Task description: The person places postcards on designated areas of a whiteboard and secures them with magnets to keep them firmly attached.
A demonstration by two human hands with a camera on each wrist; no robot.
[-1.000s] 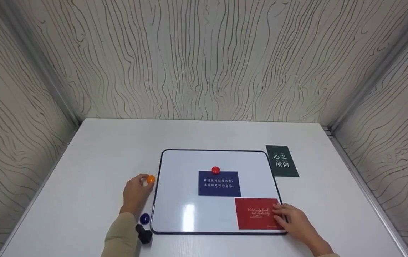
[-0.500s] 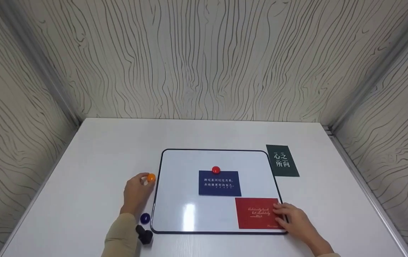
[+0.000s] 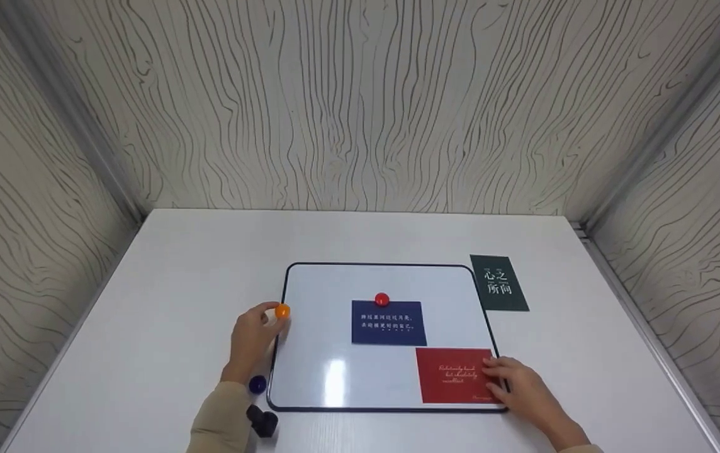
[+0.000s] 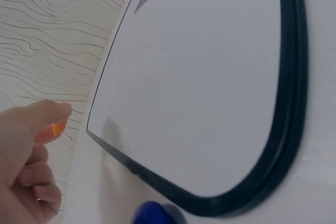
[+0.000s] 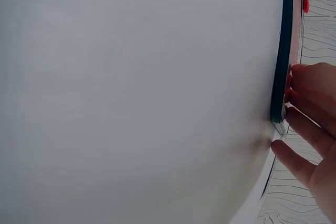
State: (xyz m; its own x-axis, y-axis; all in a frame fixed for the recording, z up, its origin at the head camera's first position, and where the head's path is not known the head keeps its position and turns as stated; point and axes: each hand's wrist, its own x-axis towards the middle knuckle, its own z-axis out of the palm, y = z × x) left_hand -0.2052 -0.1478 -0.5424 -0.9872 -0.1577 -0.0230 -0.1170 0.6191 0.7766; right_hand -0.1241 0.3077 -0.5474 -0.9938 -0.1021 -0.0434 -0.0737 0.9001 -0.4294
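Left grip (image 3: 253,338) pinches a glossy round orange button (image 3: 282,311); relaxed right grip (image 3: 520,385) seemingly steadies the red rectangular card (image 3: 451,376) beneath.

The white worktop (image 3: 177,270) carries a black-rimmed whiteboard (image 3: 316,327), set apart from the far edge. Just beside the board lie a dark green card (image 3: 500,283) towards the worktop's right edge and a round blue piece (image 3: 257,384) towards its left.
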